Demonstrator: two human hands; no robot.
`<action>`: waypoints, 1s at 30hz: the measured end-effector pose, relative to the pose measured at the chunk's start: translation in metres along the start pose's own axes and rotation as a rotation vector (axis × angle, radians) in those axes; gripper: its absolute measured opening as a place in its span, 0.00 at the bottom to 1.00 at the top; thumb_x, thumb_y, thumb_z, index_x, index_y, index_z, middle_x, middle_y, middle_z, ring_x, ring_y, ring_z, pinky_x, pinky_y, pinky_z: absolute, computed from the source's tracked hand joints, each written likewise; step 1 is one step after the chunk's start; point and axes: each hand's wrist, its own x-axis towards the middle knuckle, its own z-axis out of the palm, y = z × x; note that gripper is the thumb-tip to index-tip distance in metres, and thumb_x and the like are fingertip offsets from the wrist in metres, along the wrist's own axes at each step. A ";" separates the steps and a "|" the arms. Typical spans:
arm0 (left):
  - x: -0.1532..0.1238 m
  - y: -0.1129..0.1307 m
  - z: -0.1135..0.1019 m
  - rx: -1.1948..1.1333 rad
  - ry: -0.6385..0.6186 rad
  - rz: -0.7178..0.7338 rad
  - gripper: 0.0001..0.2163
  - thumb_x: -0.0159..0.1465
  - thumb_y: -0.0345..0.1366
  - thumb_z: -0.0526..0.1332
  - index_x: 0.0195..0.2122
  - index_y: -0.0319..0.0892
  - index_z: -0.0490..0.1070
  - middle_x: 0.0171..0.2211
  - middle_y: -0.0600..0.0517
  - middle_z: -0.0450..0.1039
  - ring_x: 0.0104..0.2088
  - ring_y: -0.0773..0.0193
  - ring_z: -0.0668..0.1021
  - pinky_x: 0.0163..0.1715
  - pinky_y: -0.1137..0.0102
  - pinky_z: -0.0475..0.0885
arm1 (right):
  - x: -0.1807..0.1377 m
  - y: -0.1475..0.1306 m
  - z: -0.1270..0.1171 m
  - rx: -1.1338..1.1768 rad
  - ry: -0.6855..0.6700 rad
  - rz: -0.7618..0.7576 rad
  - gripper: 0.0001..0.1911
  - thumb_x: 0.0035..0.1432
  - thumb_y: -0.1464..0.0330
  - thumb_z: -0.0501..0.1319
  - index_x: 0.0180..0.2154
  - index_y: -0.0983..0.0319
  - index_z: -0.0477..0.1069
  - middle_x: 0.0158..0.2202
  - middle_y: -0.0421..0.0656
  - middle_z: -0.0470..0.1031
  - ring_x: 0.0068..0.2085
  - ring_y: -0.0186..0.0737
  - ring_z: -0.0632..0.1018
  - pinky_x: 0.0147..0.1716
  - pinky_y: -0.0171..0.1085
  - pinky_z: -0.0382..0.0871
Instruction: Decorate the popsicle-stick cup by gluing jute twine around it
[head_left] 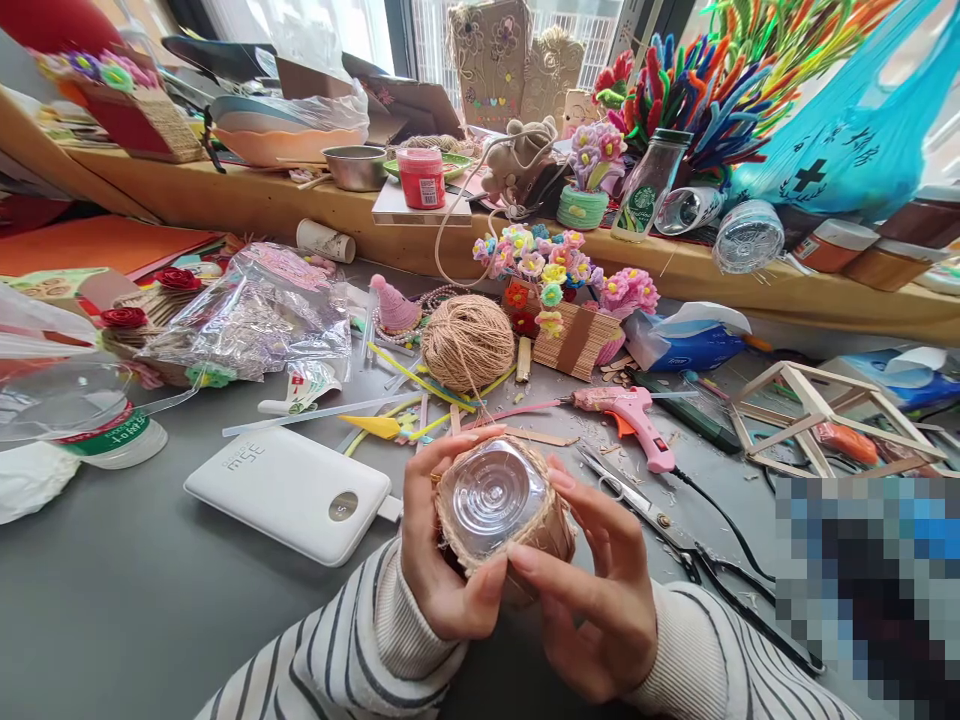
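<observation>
I see both hands wrapped around a clear plastic bottle (495, 500) whose sides are covered in wound jute twine, its bare ridged bottom turned up toward the camera. The left hand (439, 560) grips it from the left with the thumb along the near edge and the fingertips curled over the far rim; the right hand (600, 590) closes on it from the right, thumb meeting the left thumb at the front. The bottle sits in the air just above the near edge of the grey table (112, 600), between the two striped sleeves.

Just left of the hands lies a white power bank (292, 490), a short cable end touching its right side. Behind the bottle is a ball of jute twine (467, 342), and I can trace a thin strand running from it down toward the bottle, though I cannot be sure it joins the wrap. To the right lie a pink glue gun (630, 410) and, nearer the hands, a pair of scissors (637, 500). Further right stands a frame of wooden sticks (817, 410). Behind the twine ball is a small basket of pipe-cleaner flowers (562, 300). At the far left an empty clear bottle (67, 410) lies on its side.
</observation>
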 end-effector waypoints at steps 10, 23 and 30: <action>0.002 0.000 -0.001 -0.021 0.020 -0.010 0.26 0.49 0.33 0.64 0.51 0.42 0.64 0.50 0.43 0.71 0.50 0.49 0.76 0.48 0.60 0.73 | -0.001 0.001 0.001 -0.067 0.018 0.028 0.44 0.45 0.82 0.51 0.65 0.63 0.49 0.60 0.50 0.55 0.65 0.51 0.59 0.63 0.51 0.61; 0.003 -0.012 -0.008 0.046 -0.096 -0.214 0.33 0.49 0.36 0.71 0.55 0.44 0.59 0.52 0.42 0.71 0.51 0.50 0.76 0.53 0.58 0.69 | 0.010 0.011 -0.002 -0.311 0.013 0.094 0.35 0.52 0.78 0.53 0.62 0.67 0.53 0.57 0.55 0.60 0.61 0.48 0.64 0.56 0.45 0.69; -0.004 -0.019 -0.008 0.070 -0.052 -0.354 0.37 0.49 0.40 0.71 0.57 0.43 0.55 0.54 0.40 0.68 0.53 0.47 0.74 0.56 0.51 0.64 | 0.010 0.013 -0.002 -0.324 0.060 0.090 0.31 0.55 0.76 0.54 0.61 0.64 0.56 0.56 0.53 0.61 0.60 0.47 0.66 0.54 0.46 0.71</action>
